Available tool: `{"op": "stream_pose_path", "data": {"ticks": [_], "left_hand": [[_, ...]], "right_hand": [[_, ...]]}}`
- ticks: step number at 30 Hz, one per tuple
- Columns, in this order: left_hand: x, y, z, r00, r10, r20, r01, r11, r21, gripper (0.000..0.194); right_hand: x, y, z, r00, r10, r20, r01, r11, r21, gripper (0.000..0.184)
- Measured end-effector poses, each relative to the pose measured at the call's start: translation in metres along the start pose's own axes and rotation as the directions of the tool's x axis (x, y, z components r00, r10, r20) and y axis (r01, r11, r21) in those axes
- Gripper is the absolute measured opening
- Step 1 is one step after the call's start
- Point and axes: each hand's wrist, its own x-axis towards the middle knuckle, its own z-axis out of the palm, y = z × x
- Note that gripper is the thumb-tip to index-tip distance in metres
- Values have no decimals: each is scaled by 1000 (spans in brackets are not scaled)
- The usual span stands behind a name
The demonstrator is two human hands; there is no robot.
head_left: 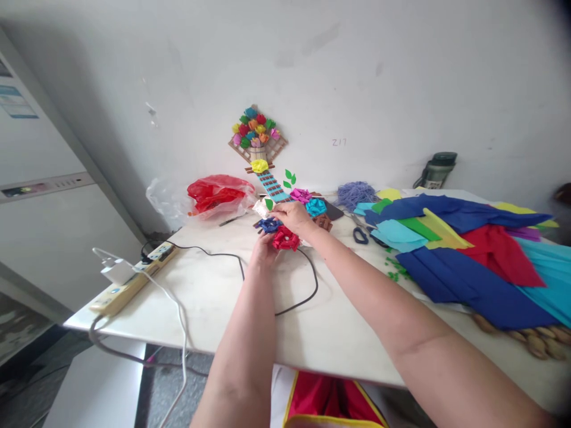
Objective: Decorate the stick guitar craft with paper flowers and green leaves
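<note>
Green leaf [269, 204] pinched in the right hand [292, 216] could crease if pushed hard, and the left hand [265, 248], its grip hidden, might squash the red flower [286, 238] by squeezing.

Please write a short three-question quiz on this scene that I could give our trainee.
1. Which hand is at the green leaf against the white piece?
2. True or false: the scissors lie left of the power strip.
3. What colour is the neighbouring flower, just left of the red flower? A) yellow B) dark blue C) pink

Key: 1, the right hand; 2, false; 3, B.
</note>
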Motion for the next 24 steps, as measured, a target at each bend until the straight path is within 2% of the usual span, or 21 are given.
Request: {"op": "stream_pose_path", "data": {"ticks": [5,8,10,12,14,19,24], "left_hand": [[3,-2,-3,1000,4,5,-4,1000,2,32],[3,-2,-3,1000,20,-20,-20,1000,-14,32],[3,-2,-2,1000,20,-19,-21,1000,-22,33],[2,-1,-1,1000,1,6,-1,1000,-25,32],[1,0,1,1000,-10,21,11,999,-30,30],[1,0,2,997,70,-19,-71,995,-69,39],[0,0,5,997,77,-27,-79,994,-76,39]], "right_hand": [[-10,0,0,1000,22,6,-22,998,56,10],[-14,1,3,999,41,4,-41,984,175,5],[-15,3,3,993,120,0,-112,933,343,6],[-14,6,2,977,211,25,-194,837,511,7],[-13,7,-2,963,265,40,-234,761,605,7],[-14,8,-17,954,294,-62,-179,721,669,7],[-19,17,-21,920,352,-174,-130,692,710,11]]}}
